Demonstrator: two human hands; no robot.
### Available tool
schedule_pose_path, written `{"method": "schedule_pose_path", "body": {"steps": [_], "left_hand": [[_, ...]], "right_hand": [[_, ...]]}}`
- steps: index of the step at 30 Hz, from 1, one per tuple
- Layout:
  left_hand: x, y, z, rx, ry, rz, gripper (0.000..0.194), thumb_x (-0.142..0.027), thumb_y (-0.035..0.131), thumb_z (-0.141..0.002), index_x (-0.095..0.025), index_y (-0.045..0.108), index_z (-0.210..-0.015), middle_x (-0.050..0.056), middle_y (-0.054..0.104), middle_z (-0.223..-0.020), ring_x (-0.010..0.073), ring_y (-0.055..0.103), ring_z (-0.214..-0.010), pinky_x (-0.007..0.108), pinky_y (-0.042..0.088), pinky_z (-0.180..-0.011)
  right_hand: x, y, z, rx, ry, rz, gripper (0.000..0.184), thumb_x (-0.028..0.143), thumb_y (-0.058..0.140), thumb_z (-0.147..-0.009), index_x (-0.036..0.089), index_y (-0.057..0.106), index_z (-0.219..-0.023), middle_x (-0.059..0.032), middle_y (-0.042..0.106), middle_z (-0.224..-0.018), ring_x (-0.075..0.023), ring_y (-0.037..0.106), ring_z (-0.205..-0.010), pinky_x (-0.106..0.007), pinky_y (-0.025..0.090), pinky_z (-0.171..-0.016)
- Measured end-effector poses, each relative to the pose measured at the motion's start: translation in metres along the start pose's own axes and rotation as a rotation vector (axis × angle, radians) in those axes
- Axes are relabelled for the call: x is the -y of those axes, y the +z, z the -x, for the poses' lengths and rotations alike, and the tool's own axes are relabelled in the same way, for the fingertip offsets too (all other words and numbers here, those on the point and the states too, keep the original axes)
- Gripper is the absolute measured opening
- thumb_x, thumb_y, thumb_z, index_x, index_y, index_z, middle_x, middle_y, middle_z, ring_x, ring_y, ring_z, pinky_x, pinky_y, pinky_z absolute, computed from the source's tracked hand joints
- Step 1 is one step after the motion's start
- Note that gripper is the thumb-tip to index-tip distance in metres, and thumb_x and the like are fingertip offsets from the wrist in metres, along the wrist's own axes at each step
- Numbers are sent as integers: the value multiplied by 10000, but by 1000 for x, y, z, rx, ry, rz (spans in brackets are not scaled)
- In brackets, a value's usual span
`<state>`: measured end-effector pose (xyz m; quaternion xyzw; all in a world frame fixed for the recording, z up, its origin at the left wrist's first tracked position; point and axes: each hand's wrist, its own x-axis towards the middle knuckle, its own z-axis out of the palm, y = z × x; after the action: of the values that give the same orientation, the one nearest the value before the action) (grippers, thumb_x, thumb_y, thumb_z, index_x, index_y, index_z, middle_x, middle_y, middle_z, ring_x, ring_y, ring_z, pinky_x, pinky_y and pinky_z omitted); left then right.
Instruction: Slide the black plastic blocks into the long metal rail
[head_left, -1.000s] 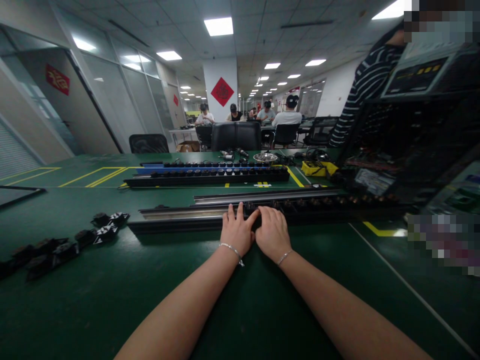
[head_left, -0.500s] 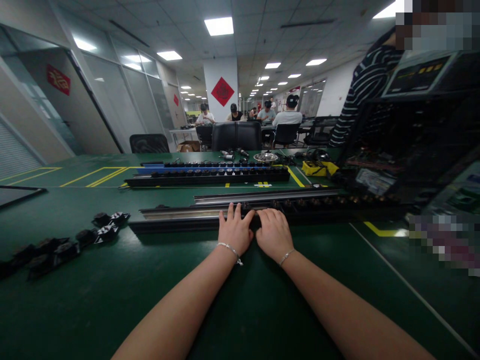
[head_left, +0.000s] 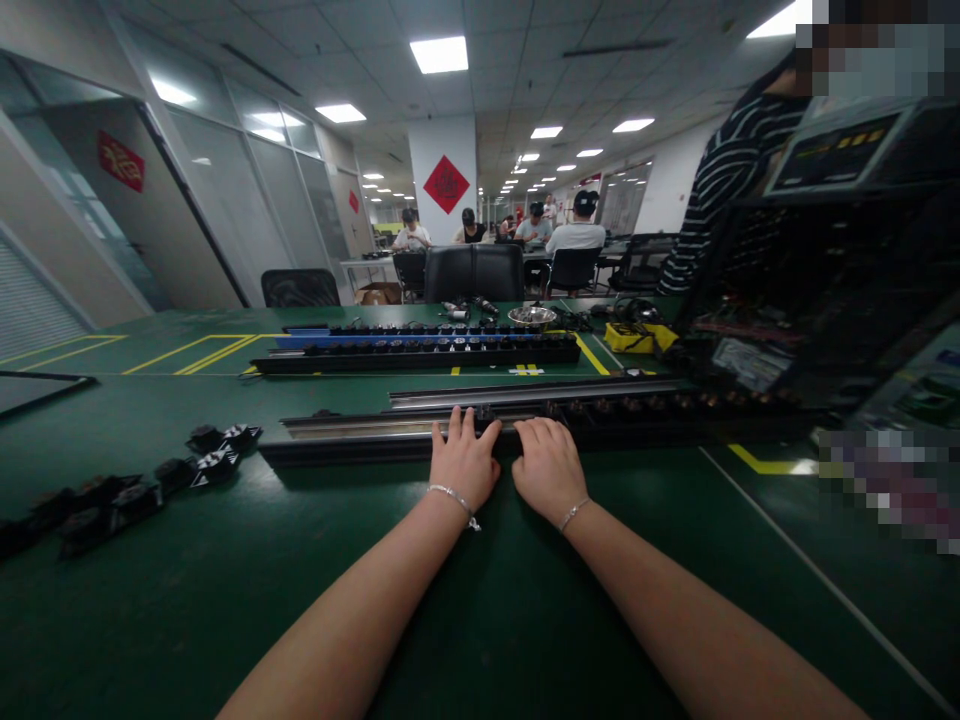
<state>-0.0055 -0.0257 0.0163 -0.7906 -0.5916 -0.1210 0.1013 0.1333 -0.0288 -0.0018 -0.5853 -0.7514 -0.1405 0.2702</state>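
Note:
A long black rail (head_left: pixel 360 450) with a shiny metal channel along its top lies crosswise on the green table (head_left: pixel 315 600). My left hand (head_left: pixel 461 468) rests on the near side of this rail, fingers spread over the channel and thumb down at the front. Just beyond its fingers sits a small black part (head_left: pixel 486 412). To the right, my right hand (head_left: pixel 549 458) curls over the same rail, fingers together on top; its thumb is mostly hidden. Several round dark parts (head_left: pixel 604 405) line the rail further right. Behind it runs a second metal-topped rail (head_left: pixel 517 393).
Loose black parts (head_left: pixel 214 465) lie at the left. Further back are a black rail (head_left: pixel 420 358) and a blue rail (head_left: pixel 304 337) with parts, a metal bowl (head_left: pixel 532 316) and a yellow pouch (head_left: pixel 641 338). A dark shelf unit (head_left: pixel 847 260) stands right, beside a person in stripes (head_left: pixel 727 180).
My left hand has shifted slightly left along the rail, widening the gap between the hands. The small black part by its fingers appears a little further left. My right hand stays put.

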Motion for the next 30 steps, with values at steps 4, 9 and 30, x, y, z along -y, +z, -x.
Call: {"method": "schedule_pose_path", "body": {"steps": [4, 9, 30], "left_hand": [[4, 2, 2, -24, 8, -2, 547, -328, 526, -778, -327, 421, -1315, 112, 371, -1436, 327, 236, -1353, 577, 221, -1038], [10, 0, 4, -7, -29, -20, 553, -339, 531, -776, -350, 415, -1317, 89, 367, -1443, 324, 246, -1349, 571, 225, -1040], [26, -1, 7, 10, -26, -58, 564, -325, 518, -778, -359, 398, -1328, 118, 368, -1438, 354, 329, -1301, 620, 260, -983]], "right_hand": [[0, 0, 0, 0, -2, 0, 423, 132, 484, -723, 109, 575, -1135, -121, 602, -1132, -238, 431, -1115, -388, 253, -1030], [-1, 2, 0, -10, -13, 12, 425, 134, 483, -724, 105, 573, -1139, -127, 604, -1123, -237, 432, -1109, -390, 260, -1021], [0, 2, 0, -14, 0, -4, 425, 144, 469, -740, 99, 570, -1151, -123, 600, -1129, -244, 428, -1123, -386, 238, -1040]]}}
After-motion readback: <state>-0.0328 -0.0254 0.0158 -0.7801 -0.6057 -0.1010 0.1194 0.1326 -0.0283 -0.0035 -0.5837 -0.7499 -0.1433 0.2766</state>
